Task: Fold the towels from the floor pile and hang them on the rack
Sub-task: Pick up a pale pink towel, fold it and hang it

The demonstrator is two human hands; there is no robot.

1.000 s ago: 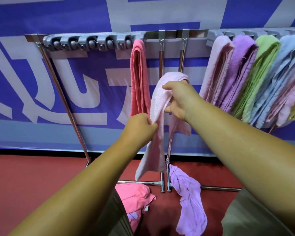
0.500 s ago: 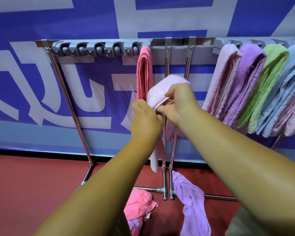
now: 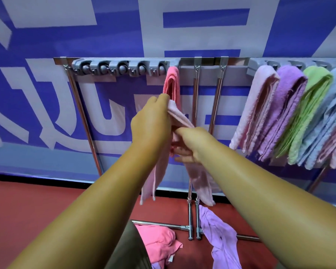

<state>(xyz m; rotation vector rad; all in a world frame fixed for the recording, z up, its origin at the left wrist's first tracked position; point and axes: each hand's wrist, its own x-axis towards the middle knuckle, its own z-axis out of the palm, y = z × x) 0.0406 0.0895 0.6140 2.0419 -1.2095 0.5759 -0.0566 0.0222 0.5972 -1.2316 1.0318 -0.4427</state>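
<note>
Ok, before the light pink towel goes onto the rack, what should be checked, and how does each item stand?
1. Left hand grips the light pink towel at its fold: ok.
2. Right hand holds the towel lower down: ok.
3. Its two tails lie together: not ok, they hang apart.
4. Free grey clips left of the hung pink towel: ok.
5. Tails clear of the floor: ok.
6. Whether the fold is thin enough for a clip: cannot tell.
</note>
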